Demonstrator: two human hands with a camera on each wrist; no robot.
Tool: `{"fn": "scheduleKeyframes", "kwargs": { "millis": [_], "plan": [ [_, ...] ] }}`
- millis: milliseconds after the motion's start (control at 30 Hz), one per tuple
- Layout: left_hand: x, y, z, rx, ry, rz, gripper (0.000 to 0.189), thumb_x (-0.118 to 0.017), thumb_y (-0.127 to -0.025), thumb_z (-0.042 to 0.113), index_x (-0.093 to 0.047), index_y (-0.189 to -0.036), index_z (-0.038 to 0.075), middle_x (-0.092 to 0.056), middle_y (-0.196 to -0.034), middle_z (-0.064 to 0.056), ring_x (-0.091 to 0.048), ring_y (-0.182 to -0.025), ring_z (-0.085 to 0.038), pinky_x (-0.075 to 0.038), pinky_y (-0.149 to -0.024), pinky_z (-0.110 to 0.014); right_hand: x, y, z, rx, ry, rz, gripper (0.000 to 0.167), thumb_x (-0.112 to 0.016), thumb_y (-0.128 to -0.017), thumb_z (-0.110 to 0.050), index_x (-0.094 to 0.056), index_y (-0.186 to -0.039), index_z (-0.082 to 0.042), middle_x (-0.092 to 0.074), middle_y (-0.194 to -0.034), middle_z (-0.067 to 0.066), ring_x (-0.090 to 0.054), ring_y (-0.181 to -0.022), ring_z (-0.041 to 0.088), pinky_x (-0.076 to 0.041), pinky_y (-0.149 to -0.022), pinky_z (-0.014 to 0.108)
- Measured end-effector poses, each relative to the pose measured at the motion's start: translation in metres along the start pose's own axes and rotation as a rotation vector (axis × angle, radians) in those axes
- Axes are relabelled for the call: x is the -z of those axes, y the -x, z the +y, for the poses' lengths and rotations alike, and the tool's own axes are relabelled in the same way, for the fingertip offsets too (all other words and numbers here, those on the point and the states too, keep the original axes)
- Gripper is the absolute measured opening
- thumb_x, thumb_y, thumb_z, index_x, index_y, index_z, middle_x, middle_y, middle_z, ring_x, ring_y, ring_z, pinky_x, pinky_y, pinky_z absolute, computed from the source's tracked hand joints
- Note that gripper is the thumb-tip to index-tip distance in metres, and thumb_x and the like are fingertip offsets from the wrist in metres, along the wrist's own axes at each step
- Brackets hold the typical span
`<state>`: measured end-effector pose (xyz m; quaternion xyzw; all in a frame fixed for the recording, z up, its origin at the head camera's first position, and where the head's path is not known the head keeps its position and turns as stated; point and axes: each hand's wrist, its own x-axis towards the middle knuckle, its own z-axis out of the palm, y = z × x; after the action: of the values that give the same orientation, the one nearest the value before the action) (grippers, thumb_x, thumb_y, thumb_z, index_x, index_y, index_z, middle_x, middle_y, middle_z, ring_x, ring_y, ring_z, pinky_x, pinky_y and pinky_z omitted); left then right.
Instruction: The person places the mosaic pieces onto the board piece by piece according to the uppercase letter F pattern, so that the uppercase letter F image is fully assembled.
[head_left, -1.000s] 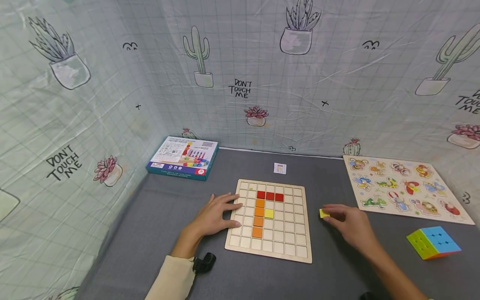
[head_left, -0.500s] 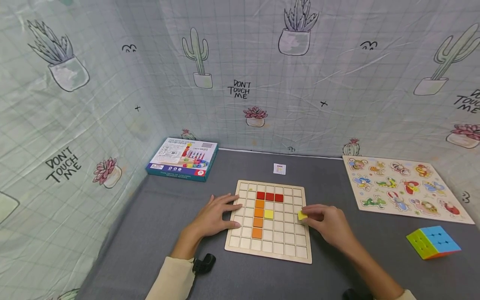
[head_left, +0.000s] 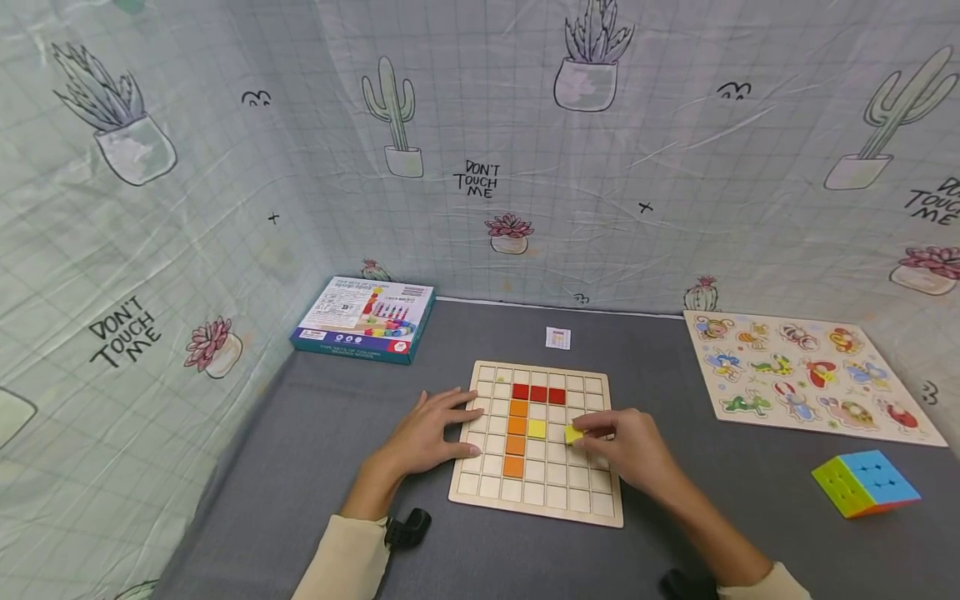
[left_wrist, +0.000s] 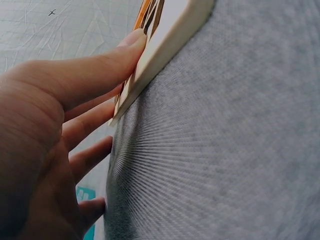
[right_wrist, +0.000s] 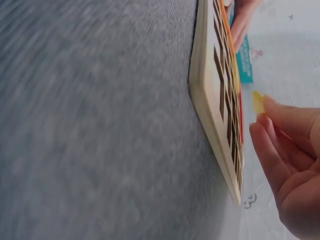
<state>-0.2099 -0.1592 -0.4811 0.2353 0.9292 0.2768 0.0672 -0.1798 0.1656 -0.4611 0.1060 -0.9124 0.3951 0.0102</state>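
A wooden grid board (head_left: pixel 495 492) lies on the grey cloth in the head view. Set in its cells are three red tiles (head_left: pixel 538 394), a column of several orange tiles (head_left: pixel 517 425) and one yellow tile (head_left: pixel 537 428). My left hand (head_left: pixel 427 433) rests on the board's left edge, fingers spread; the left wrist view shows the thumb on the rim. Between thumb and fingertips, my right hand (head_left: pixel 633 450) pinches another yellow tile (head_left: pixel 572 434) over the right half of the board. In the right wrist view that tile (right_wrist: pixel 258 102) is held above the board's surface.
A small printed card (head_left: pixel 558 337) lies behind the board. At the back left is a boxed toy set (head_left: pixel 365 318). To the right are an insect picture puzzle board (head_left: pixel 813 375) and a puzzle cube (head_left: pixel 866 485). A printed curtain (head_left: pixel 585 183) hangs behind.
My right hand has moved left with the yellow tile, from the cloth beside the board to over its right half. The left hand stays in place.
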Motion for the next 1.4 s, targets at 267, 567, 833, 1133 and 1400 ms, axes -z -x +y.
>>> {"fn": "scheduleKeyframes", "kwargs": {
  "millis": [267, 567, 833, 1133, 1400],
  "plan": [
    [0.000, 0.000, 0.001, 0.011, -0.003, 0.004, 0.062, -0.081, -0.085, 0.042, -0.065, -0.139, 0.015, -0.050, -0.159, -0.005, -0.036, -0.154, -0.033, -0.012, -0.124, -0.073, -0.009, -0.008, -0.010, 0.028, -0.006, -0.001, 0.023, -0.086, -0.080, -0.011, -0.082, -0.103, -0.010, -0.080, -0.105, 0.007, -0.075, -0.089, 0.015, -0.063, -0.079, 0.030],
    [0.001, 0.000, 0.001, 0.011, 0.001, 0.003, 0.062, -0.081, -0.085, 0.041, -0.065, -0.139, 0.015, -0.049, -0.159, -0.005, -0.036, -0.154, -0.034, -0.011, -0.124, -0.073, -0.015, -0.011, -0.013, 0.036, -0.019, -0.003, 0.023, -0.084, -0.080, -0.004, -0.082, -0.103, -0.008, -0.080, -0.105, 0.009, -0.077, -0.091, 0.019, -0.064, -0.081, 0.033],
    [0.000, 0.000, 0.001, 0.012, -0.005, 0.003, 0.062, -0.081, -0.085, 0.041, -0.065, -0.139, 0.015, -0.050, -0.159, -0.005, -0.036, -0.154, -0.034, -0.012, -0.124, -0.073, -0.022, -0.013, -0.012, -0.034, -0.008, -0.021, 0.021, -0.083, -0.081, -0.005, -0.082, -0.102, -0.010, -0.081, -0.101, 0.006, -0.075, -0.089, 0.014, -0.060, -0.076, 0.023],
    [0.001, 0.000, 0.001, -0.001, -0.005, 0.006, 0.062, -0.081, -0.085, 0.042, -0.065, -0.138, 0.014, -0.050, -0.159, -0.006, -0.037, -0.154, -0.034, -0.013, -0.123, -0.074, -0.023, -0.013, -0.012, -0.039, 0.040, -0.015, 0.024, -0.084, -0.081, -0.006, -0.082, -0.105, -0.008, -0.081, -0.102, 0.007, -0.075, -0.091, 0.015, -0.062, -0.079, 0.031],
    [0.000, 0.001, 0.001, 0.009, -0.009, 0.009, 0.062, -0.081, -0.085, 0.041, -0.065, -0.139, 0.015, -0.050, -0.158, -0.005, -0.037, -0.154, -0.034, -0.013, -0.123, -0.074, -0.025, -0.015, -0.014, -0.008, 0.070, -0.010, 0.024, -0.084, -0.080, -0.004, -0.082, -0.103, -0.006, -0.081, -0.100, 0.008, -0.076, -0.092, 0.017, -0.063, -0.081, 0.035]
  ]
}}
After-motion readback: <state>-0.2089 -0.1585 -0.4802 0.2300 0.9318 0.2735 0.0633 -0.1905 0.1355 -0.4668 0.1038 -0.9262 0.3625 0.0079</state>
